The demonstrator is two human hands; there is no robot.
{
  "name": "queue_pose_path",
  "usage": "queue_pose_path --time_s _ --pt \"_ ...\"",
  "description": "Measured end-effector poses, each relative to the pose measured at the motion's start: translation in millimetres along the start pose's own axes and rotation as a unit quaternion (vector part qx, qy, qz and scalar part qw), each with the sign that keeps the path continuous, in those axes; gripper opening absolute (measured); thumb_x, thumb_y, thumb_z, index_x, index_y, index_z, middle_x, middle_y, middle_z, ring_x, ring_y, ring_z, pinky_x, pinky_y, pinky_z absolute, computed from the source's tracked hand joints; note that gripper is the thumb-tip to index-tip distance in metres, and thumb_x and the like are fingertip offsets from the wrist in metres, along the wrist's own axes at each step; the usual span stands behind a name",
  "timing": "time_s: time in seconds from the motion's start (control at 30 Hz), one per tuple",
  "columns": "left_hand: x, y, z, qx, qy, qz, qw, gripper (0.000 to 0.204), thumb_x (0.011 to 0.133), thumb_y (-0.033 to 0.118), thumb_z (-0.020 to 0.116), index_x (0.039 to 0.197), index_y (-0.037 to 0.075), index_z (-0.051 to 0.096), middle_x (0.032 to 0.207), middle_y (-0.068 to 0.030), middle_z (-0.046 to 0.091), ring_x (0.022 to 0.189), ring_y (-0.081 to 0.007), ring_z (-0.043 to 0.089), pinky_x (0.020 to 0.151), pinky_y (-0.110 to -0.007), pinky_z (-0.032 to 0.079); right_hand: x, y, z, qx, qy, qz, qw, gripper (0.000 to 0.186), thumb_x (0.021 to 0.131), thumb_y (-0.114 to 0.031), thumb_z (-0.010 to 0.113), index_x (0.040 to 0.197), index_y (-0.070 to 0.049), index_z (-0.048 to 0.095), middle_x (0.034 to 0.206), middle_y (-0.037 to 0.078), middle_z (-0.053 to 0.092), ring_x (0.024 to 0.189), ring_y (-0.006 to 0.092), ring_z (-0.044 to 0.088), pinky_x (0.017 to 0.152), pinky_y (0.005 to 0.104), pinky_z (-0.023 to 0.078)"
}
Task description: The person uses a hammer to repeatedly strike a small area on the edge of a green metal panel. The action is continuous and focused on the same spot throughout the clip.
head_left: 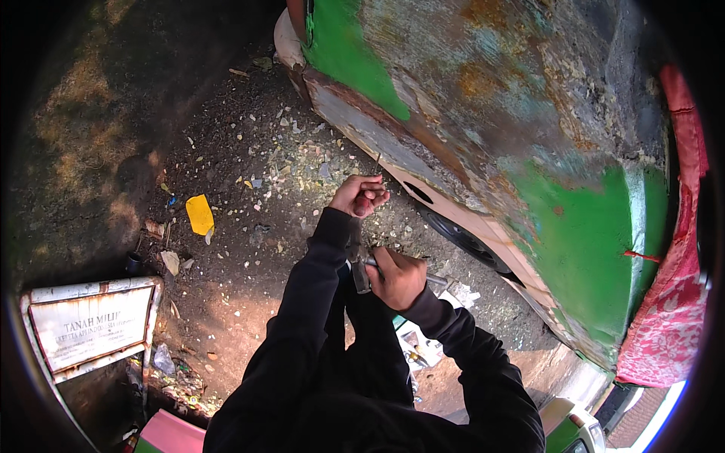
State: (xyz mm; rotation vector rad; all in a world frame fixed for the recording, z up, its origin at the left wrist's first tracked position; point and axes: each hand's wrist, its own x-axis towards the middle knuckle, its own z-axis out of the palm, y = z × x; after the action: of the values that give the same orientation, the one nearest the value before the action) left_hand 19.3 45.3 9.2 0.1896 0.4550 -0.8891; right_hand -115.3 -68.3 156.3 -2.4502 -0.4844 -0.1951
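My left hand [361,196] is closed with its fingertips pinched around a thin dark rod [378,160]. The rod points up beside the lower edge of a vehicle body [483,83] with green paint, bare metal and rust. Nearer to me, my right hand [399,278] is wrapped round a hammer [360,273]. Its metal head sits left of the fist, in front of my left sleeve, and its handle sticks out to the right. The hammer is apart from the rod. My left palm hides the rod's lower part.
Behind the body's pale lower rim [491,219] shows a black tyre [468,240]. Paint flakes and a yellow scrap [199,214] litter the dirt ground. A rusty-framed white sign [91,325] stands left. A red patterned cloth [668,302] hangs right. White items [423,343] lie near my legs.
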Motion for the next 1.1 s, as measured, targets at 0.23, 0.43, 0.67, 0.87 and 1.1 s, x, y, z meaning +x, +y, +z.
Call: queue_pose_path --time_s 0.23,0.43,0.67,0.87,1.1 --pt "3.1 2.3 1.7 -0.014 -0.021 -0.023 0.999 0.033 0.091 0.006 0.048 0.061 0.011 0.036 0.052 0.0049 0.033 0.041 -0.0062 0.038 0.076 -0.030 0.054 5.1 4.8 12.6 -0.050 -0.060 0.061 0.995 0.017 0.080 -0.021 0.062 0.082 -0.007 0.052 0.057 0.010 0.054 0.047 0.0286 0.055 0.043 0.0381 0.042" --pt "13.0 -0.8 10.0 0.010 0.056 0.012 0.998 0.032 0.087 0.004 0.052 0.059 0.008 0.038 0.053 -0.0001 0.041 0.044 -0.0088 0.044 0.078 -0.031 0.055 12.0 19.3 21.7 -0.093 -0.051 0.100 0.989 0.023 0.082 -0.027 0.062 0.078 -0.008 0.050 0.060 0.009 0.055 0.047 0.0278 0.056 0.042 0.0375 0.044" --pt "24.4 3.7 13.7 -0.005 0.084 0.024 0.996 0.026 0.083 -0.001 0.055 0.061 0.002 0.041 0.058 -0.0075 0.048 0.051 -0.0135 0.055 0.074 -0.030 0.057 8.0 18.9 -3.6 -0.005 -0.004 0.091 0.996 0.010 0.082 -0.015 0.055 0.084 -0.005 0.051 0.061 0.016 0.055 0.051 0.0354 0.056 0.045 0.0426 0.040" --pt "25.2 9.1 5.4 0.000 0.135 0.035 0.990 0.022 0.084 -0.001 0.054 0.065 0.001 0.043 0.060 -0.0065 0.049 0.045 -0.0085 0.045 0.073 -0.029 0.057 11.4 15.3 -2.3 -0.011 -0.013 0.138 0.990 0.013 0.075 -0.010 0.056 0.085 -0.005 0.051 0.058 0.016 0.053 0.051 0.0378 0.055 0.047 0.0438 0.042" --pt "13.9 -11.5 22.5 -0.006 0.095 0.009 0.995 0.032 0.086 0.000 0.052 0.061 0.010 0.033 0.054 0.0036 0.036 0.041 -0.0068 0.039 0.075 -0.031 0.055 4.4 9.9 -6.9 0.049 -0.021 0.152 0.987 0.026 0.063 -0.002 0.050 0.089 -0.003 0.051 0.060 0.019 0.052 0.053 0.0401 0.053 0.050 0.0419 0.042"
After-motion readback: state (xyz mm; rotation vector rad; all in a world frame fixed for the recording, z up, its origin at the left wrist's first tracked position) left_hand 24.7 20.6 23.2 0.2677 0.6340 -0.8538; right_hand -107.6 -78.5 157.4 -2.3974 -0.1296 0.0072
